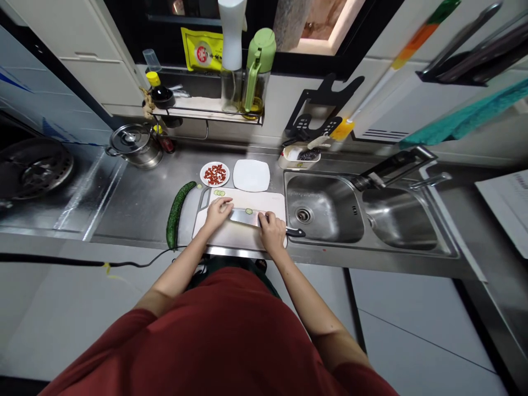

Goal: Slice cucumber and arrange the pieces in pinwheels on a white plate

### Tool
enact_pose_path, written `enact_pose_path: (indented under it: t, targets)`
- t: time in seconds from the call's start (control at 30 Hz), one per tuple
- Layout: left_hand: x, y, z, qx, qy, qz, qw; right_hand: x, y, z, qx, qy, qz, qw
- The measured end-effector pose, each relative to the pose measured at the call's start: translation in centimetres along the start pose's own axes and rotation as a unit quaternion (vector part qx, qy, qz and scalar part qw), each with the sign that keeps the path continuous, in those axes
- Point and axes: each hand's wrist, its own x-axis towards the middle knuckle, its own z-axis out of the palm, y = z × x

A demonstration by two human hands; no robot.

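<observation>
Left hand [218, 214] beside flat metal blade [242, 216]

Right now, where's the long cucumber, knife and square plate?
Long cucumber [176, 213]: head view, middle of its skin.
Knife [242, 217]: head view, on the blade.
Square plate [251, 175]: head view, white middle.

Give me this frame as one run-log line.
right hand: on knife; left hand: at blade's far end; board: cucumber slices; left of board: long cucumber; behind: square plate
</observation>
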Motion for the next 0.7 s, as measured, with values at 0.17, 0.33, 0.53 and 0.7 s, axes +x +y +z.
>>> enact_pose_path:
  t: [0.17, 0.33, 0.53, 0.7]
  targets:
    - [0.0, 2.8, 0.2, 0.101, -0.112, 0.082, 0.985, -0.1, -0.3, 0.3, 0.013, -0.006, -0.018, 1.0]
    - [-0.1, 3.6, 1.1, 0.126, -0.139, 0.088, 0.978, -0.5, -0.2, 0.9, 0.007, 0.005, -0.034, 0.999]
    - [-0.7, 3.1, 2.2, 0.085, -0.124, 0.075, 0.986, -1.3, 0.6, 1.8, 0.001, 0.004, -0.026, 1.0]
    - [-0.4, 0.3, 2.4, 0.009, -0.052, -0.043, 0.998, -1.8, 1.7, 2.5, 0.008, 0.001, 0.005, 1.0]
